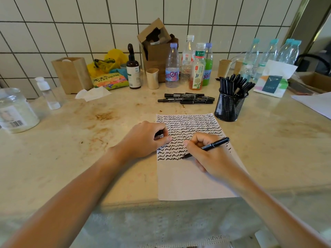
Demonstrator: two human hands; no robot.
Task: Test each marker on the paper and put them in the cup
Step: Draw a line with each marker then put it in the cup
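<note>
Black marker [214,144] (tip down) between fingers [190,143].

Loose markers [186,98] behind the paper [186,179], cup [230,106] right of them (markers inside).

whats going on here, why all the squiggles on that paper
A person is testing black markers. The right hand holds a marker with its tip on the paper, adding to rows of wavy lines that fill the upper half. The left hand rests on the sheet's left edge, pinching something small and dark, probably the cap. A mesh cup beside the paper already holds many markers, and a few more markers lie on the counter behind it.
</note>
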